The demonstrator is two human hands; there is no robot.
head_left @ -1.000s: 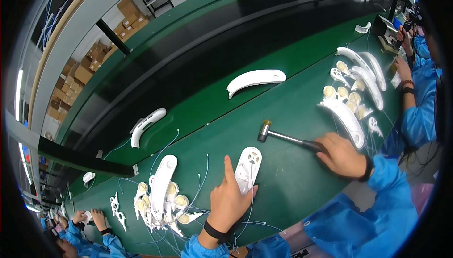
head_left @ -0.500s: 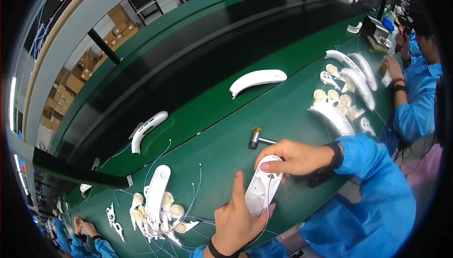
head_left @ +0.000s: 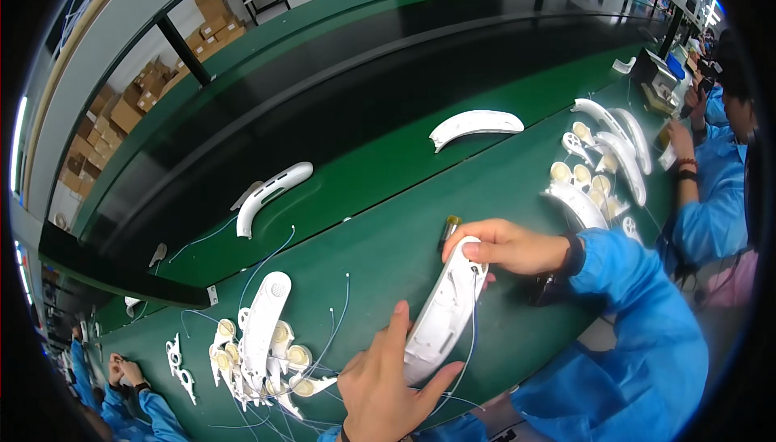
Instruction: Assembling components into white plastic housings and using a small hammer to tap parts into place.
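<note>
A long white curved plastic shell (head_left: 441, 322) is tilted in front of me, its hollow inner side up. My right hand (head_left: 505, 246) grips its upper end, thumb on the inside and fingers behind. At its lower end my left hand (head_left: 384, 377) has thumb and index finger spread on either side; whether it touches the shell I cannot tell. A thin bluish cable (head_left: 475, 337) hangs from the shell past my left thumb. Behind my right fingers a hammer (head_left: 450, 229) with a yellowish end lies on the green table (head_left: 380, 258), mostly hidden.
Left lies a pile of white parts with round cream discs (head_left: 298, 357), cables and another shell (head_left: 265, 321). More shells (head_left: 618, 155) and discs lie right, beside a co-worker's arm (head_left: 687, 167). Two curved shells (head_left: 477, 125) (head_left: 275, 193) rest beyond the table seam. Another person's hands (head_left: 124, 371) show lower left.
The shell has turned in my hands, showing more of its length and side wall. My left hand has shifted left and down. The view has swung slightly, and the hammer is more covered.
</note>
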